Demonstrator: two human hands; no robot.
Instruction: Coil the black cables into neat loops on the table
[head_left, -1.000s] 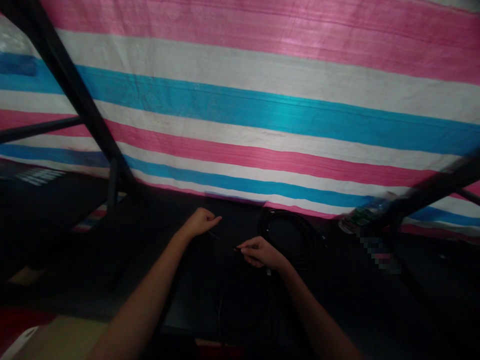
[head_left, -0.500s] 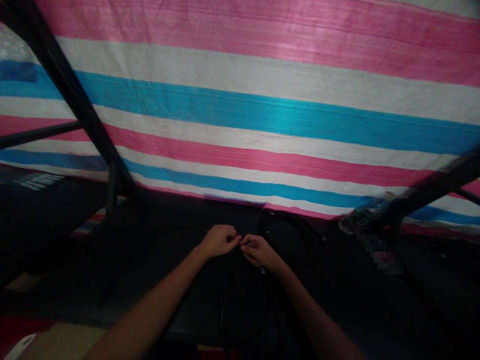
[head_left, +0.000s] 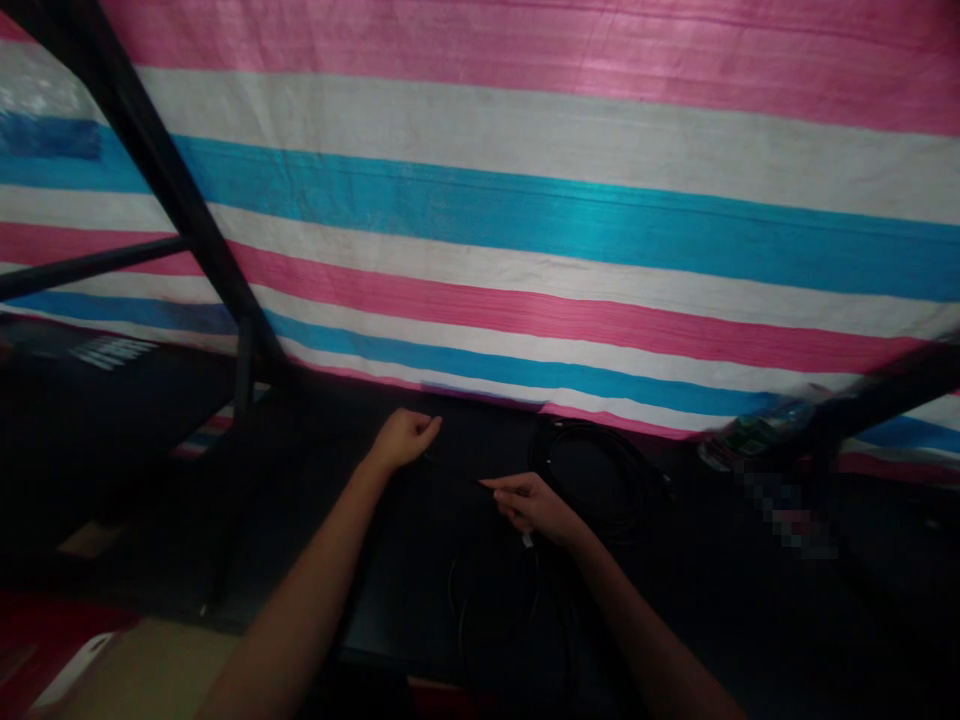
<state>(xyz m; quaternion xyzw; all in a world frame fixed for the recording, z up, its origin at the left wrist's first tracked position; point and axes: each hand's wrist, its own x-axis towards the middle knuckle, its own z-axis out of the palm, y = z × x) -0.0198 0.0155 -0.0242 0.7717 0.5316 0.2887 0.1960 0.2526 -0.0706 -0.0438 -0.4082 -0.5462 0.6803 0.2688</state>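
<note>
A thin black cable (head_left: 454,467) runs between my two hands above a dark tabletop (head_left: 405,610). My left hand (head_left: 405,438) is closed around its left part, with the thumb pointing right. The fingers of my right hand (head_left: 529,503) pinch the cable at its other side. A pale connector end (head_left: 527,540) hangs just below my right palm. Loose cable loops (head_left: 457,590) drop toward the table's front edge, hard to make out against the dark surface.
Behind my right hand lies a coiled black cable (head_left: 637,490). A clear plastic bottle (head_left: 757,430) lies at the back right beside a dark frame leg (head_left: 862,410). Another dark frame post (head_left: 172,190) rises at left. A striped tarp (head_left: 525,250) hangs behind the table.
My left hand has moved left and slightly away from me, widening the gap between the hands. A stretch of cable now shows between them. My right hand keeps its pinch.
</note>
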